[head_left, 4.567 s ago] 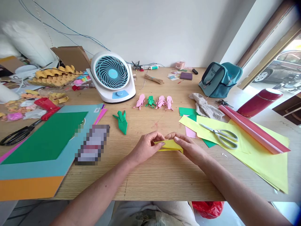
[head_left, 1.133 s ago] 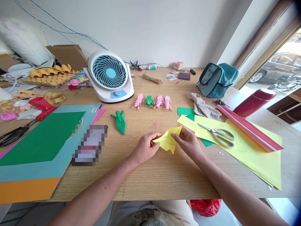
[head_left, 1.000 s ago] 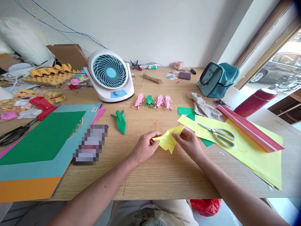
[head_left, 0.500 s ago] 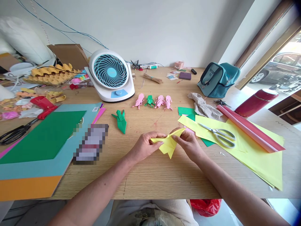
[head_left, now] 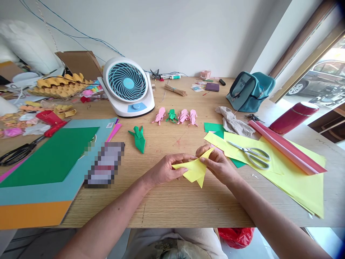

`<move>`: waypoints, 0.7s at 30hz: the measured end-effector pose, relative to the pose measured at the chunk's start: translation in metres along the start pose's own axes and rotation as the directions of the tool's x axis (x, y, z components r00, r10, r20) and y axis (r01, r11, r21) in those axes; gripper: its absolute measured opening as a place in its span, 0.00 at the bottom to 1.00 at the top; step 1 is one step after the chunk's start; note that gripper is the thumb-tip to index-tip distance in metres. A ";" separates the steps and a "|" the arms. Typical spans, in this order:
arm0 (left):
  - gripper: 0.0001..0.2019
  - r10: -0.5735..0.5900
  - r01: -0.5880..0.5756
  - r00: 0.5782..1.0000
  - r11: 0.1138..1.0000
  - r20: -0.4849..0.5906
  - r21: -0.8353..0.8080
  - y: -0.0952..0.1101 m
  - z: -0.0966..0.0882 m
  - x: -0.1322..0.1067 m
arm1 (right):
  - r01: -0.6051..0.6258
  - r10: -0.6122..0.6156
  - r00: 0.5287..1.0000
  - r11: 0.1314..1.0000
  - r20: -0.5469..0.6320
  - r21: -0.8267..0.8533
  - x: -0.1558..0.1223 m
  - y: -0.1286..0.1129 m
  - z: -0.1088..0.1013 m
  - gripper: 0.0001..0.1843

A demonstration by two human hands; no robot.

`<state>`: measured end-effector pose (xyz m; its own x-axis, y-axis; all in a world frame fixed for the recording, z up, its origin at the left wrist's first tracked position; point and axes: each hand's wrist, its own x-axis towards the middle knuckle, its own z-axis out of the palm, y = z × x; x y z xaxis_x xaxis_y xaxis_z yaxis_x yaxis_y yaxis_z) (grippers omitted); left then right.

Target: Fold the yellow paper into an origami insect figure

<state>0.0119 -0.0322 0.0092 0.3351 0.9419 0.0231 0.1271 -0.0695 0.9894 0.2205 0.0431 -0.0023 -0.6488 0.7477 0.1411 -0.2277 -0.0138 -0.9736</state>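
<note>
A partly folded piece of yellow origami paper (head_left: 194, 171) is held between both hands above the front middle of the table. My left hand (head_left: 168, 168) pinches its left corner, thumb in front and fingers behind. At the upper right, my right hand (head_left: 217, 163) grips the paper between thumb and fingers; some fingertips are hidden behind it. One pointed flap hangs down at the bottom. Beyond my hands lie a green folded paper figure (head_left: 139, 139) and a row of small figures, among them a pink origami figure (head_left: 160, 116) and a green origami figure (head_left: 171, 115).
To the right, scissors (head_left: 252, 153) lie on yellow sheets (head_left: 302, 190), near a rolled pink-red sheet (head_left: 288, 147) and a red flask (head_left: 294, 117). Left are a blurred phone (head_left: 105, 165) and a green sheet (head_left: 54, 158). A fan (head_left: 129, 86) and a teal bag (head_left: 250, 91) stand behind.
The yellow paper has turned slightly, its hanging point shifting right and down. My left fingers reach farther along its upper edge, and my right hand has moved slightly right.
</note>
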 end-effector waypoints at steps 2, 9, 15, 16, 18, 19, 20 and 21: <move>0.21 0.016 -0.016 1.000 1.000 -0.005 0.003 0.000 0.000 0.000 | -0.003 0.003 0.999 1.000 -0.037 0.019 0.000 0.000 0.001 0.11; 0.19 0.108 -0.095 0.990 0.986 -0.092 0.136 0.001 0.002 0.001 | 0.005 -0.010 0.989 1.000 -0.150 -0.030 0.002 0.001 0.001 0.12; 0.16 0.171 -0.145 0.980 0.962 -0.098 0.231 0.000 0.003 0.002 | 0.042 -0.071 0.975 0.989 -0.212 -0.142 0.004 -0.002 0.003 0.15; 0.15 0.153 -0.131 0.984 0.967 -0.089 0.220 0.001 0.003 0.002 | 0.045 -0.079 0.975 0.986 -0.208 -0.163 0.004 -0.003 0.004 0.15; 0.14 0.109 -0.095 0.991 0.980 -0.072 0.174 0.001 0.003 0.002 | 0.055 -0.091 0.978 0.981 -0.189 -0.188 0.003 -0.005 0.005 0.14; 0.15 0.090 -0.078 0.993 0.985 -0.071 0.152 0.001 0.003 0.002 | 0.060 -0.095 0.980 0.979 -0.176 -0.196 0.003 -0.005 0.006 0.14; 0.16 0.076 -0.065 0.994 0.989 -0.080 0.132 0.001 0.003 0.003 | 0.067 -0.101 0.981 0.977 -0.165 -0.201 0.003 -0.004 0.006 0.14; 0.16 0.065 -0.053 0.993 0.992 -0.097 0.117 0.000 0.003 0.003 | 0.076 -0.110 0.982 0.975 -0.156 -0.208 0.003 -0.003 0.006 0.14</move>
<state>0.0157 -0.0301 0.0089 0.2500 0.9629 0.1012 0.2178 -0.1578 0.9632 0.2150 0.0410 0.0023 -0.4987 0.8390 0.2177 -0.1207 0.1815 -0.9759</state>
